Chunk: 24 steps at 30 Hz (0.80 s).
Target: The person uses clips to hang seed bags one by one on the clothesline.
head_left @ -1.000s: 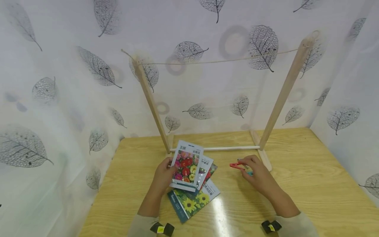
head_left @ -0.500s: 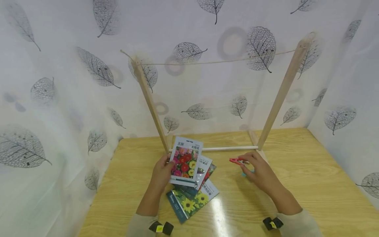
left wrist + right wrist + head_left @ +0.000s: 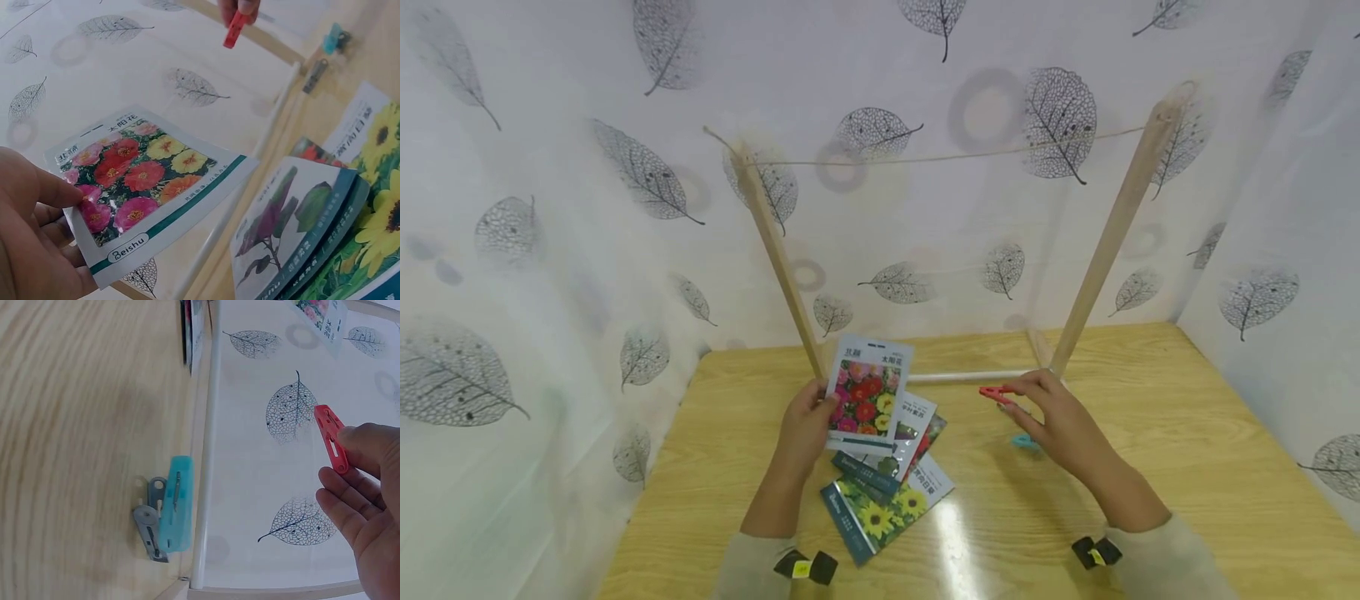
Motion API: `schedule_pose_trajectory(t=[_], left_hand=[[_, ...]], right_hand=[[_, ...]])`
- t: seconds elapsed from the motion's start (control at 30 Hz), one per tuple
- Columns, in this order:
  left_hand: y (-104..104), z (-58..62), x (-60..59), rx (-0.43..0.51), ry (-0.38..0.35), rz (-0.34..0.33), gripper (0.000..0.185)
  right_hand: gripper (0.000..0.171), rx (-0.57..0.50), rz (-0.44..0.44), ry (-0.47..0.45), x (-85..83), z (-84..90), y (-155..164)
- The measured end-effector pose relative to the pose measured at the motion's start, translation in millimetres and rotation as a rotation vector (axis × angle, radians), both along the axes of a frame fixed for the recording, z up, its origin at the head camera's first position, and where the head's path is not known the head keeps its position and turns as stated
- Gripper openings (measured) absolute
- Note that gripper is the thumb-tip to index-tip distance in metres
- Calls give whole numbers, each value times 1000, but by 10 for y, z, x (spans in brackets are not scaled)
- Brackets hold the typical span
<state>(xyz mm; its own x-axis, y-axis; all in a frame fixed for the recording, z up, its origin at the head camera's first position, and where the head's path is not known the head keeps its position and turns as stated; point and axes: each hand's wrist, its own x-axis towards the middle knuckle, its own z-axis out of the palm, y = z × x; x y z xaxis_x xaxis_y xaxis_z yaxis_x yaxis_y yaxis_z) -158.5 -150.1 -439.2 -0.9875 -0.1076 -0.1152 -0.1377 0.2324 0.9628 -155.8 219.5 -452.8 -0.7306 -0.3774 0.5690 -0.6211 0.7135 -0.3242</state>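
Above the wooden table, in front of the wooden rack: left hand, thumb and fingers pinching a flower seed packet by its left edge, lifted clear of the other packets. Right hand, fingertips pinching a red clip off the table. Packet white, printed with red, pink and yellow blooms, teal stripe below. Only in the right wrist view: blue clip lying against a grey clip beside the rack's white bottom rod.
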Motion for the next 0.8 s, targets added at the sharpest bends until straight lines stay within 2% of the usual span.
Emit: schedule_pose_trajectory(t=[0.23,0.4,0.8], left_hand=[[3,64,-46,5,-2,23,26],[-10,114,-74,16,29,40,25],[-55,229,-145,56,94,24,25]], right_hand=[[40,-5,24,52,-54,120,9],[36,-15,40,66,-98,225,-30],[43,-65,48,123,-190,467,-122]])
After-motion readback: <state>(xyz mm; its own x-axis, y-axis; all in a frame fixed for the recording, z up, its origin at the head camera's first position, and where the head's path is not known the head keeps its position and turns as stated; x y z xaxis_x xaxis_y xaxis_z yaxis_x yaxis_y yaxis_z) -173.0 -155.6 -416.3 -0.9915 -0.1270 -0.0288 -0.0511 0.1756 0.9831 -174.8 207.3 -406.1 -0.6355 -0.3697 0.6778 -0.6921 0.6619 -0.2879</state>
